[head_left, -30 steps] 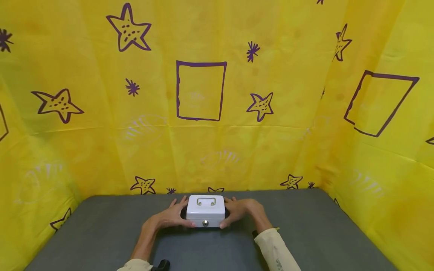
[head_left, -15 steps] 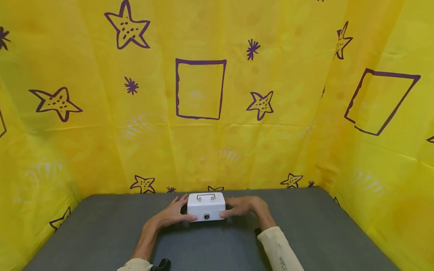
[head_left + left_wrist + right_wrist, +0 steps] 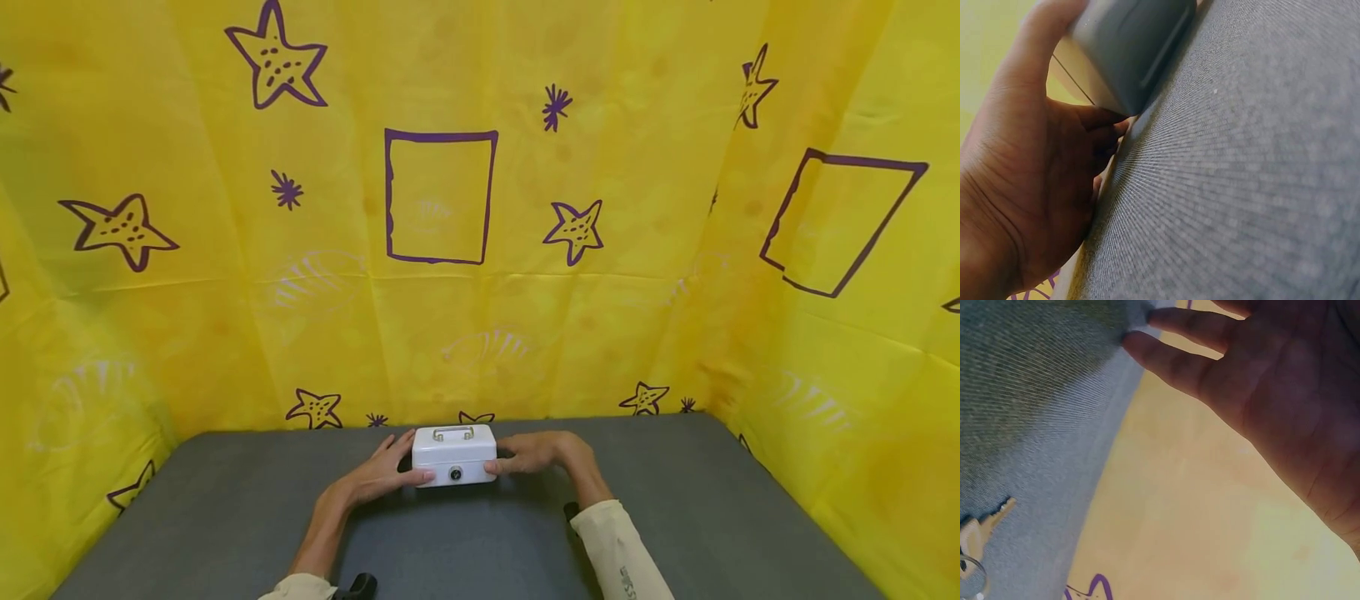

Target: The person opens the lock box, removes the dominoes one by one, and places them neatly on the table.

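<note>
A small white cash box [image 3: 453, 457], with a folding metal handle on its lid and a round key lock on its front, is held between both hands in the head view. My left hand [image 3: 378, 473] grips its left side, thumb on the front face. At the right side my right hand [image 3: 536, 452] holds it with the thumb on the front corner; those fingers are partly hidden behind the box. The left wrist view shows the box's dark underside [image 3: 1141, 50], so the box is tipped or raised. In the right wrist view the box is out of sight.
Grey cloth covers the table [image 3: 480, 542]. A yellow curtain [image 3: 637, 333] with purple stars and squares surrounds the back and sides. Keys on a ring [image 3: 975, 540] lie on the grey cloth in the right wrist view.
The cash box has moved slightly up in the head view, with both hands following it. Its front edge appears higher than a second ago. Both hands keep their hold.
</note>
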A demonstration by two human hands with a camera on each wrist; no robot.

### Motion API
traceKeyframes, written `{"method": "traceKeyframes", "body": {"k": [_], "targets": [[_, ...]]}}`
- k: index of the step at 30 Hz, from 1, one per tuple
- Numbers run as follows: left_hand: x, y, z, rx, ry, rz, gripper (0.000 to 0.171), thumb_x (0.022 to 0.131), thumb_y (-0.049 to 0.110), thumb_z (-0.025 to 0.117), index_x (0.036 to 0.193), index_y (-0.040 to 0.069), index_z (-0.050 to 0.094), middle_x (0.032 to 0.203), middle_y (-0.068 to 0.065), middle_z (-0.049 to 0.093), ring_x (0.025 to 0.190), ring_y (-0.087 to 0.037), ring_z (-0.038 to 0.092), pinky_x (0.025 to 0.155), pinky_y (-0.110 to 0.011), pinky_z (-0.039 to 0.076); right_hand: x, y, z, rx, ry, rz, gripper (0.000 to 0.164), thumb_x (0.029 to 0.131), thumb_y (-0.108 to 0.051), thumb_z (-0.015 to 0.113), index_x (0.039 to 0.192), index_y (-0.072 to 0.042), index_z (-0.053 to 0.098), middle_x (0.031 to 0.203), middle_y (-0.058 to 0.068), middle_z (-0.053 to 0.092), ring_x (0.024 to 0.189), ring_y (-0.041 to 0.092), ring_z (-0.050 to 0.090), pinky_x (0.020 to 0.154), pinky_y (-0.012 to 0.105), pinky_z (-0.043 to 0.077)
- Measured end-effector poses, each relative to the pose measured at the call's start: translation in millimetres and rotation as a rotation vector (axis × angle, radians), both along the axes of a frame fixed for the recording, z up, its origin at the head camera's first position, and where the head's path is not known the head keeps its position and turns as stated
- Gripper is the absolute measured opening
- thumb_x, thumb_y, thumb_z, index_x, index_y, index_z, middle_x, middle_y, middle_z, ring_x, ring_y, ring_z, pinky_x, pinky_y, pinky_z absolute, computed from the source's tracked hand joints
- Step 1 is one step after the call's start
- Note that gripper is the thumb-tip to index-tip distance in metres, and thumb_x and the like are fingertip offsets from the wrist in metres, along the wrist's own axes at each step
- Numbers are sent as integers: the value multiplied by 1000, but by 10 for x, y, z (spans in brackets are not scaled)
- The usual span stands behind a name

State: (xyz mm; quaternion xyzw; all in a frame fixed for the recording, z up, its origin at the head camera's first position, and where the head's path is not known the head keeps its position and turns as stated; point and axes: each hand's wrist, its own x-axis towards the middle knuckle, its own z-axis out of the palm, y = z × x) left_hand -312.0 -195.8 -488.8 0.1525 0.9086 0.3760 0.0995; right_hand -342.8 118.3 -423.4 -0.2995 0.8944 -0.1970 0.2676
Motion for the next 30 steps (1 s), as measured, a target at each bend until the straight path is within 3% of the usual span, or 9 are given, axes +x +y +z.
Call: {"method": "traceKeyframes", "body": {"k": [10,16,21,24,26,28,30], "targets": [[-8,-21,-21,16,-1,-8,103,90,62,67,167,9,24,175,-20,19,161,-54,-3,127,-76,4,81,106,148,-35,-2,-20,66,101,-46,64,154,-9,49,155,10,55,144,31,52,122,50,42],[-5,-12,-7,30,-4,-21,103,90,63,66,167,9,22,175,-19,21,161,-52,-3,128,-75,2,158,302,250,-44,-16,-120,66,102,-46,64,156,-12,48,159,12,52,145,33,53,121,54,44],[-10,-13,8,34,5,-37,103,91,62,66,167,8,23,174,-20,22,162,-52,-2,129,-72,0,204,514,338,-44,9,-156,58,103,-42,63,149,-8,53,153,15,55,139,37,55,115,58,47],[-14,-13,11,32,7,-42,103,91,63,66,167,8,23,174,-19,23,162,-51,-1,129,-71,-1,237,625,395,-14,53,-157,46,103,-34,64,139,-6,63,139,12,65,124,31,63,106,55,54],[-16,-12,14,28,6,-41,103,91,63,66,167,8,23,174,-19,23,162,-51,0,130,-71,-1,249,680,419,3,67,-150,32,103,-28,64,123,-4,70,112,5,70,98,22,65,88,45,58],[-23,-13,12,29,7,-45,103,91,63,66,167,8,23,174,-19,24,162,-51,1,130,-70,-1,263,717,429,19,75,-147,21,103,-21,63,94,-4,72,82,-2,62,71,14,54,66,33,49],[-23,-13,11,33,5,-46,103,91,63,66,167,8,23,173,-19,25,162,-50,1,130,-70,-1,282,739,427,33,90,-158,32,101,-11,63,69,-8,61,62,-6,44,56,11,35,56,27,32]]}}
